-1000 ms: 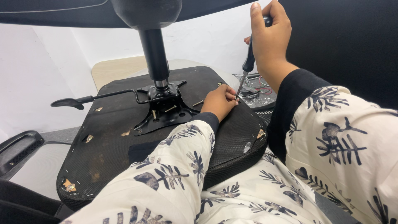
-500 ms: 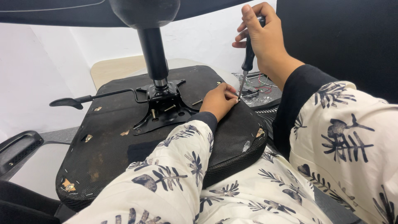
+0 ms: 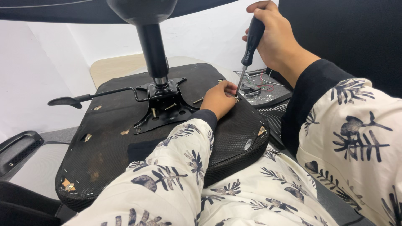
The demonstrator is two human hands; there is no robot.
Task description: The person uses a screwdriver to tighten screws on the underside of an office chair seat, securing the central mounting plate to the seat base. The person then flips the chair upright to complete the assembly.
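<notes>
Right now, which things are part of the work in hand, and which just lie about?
In use: screwdriver in right hand; left hand steadying its tip on the upturned chair seat.

Lying about: loose bolts by the mechanism plate; wired parts beyond the seat; armrest.

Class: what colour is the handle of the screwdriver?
Black, clearest in the head view: the screwdriver handle in the right hand.

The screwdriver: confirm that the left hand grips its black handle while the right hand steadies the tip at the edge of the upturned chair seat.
Hands swapped. In the head view, the right hand grips the screwdriver by its black handle, and the left hand steadies the tip at the edge of the upturned chair seat.
</notes>
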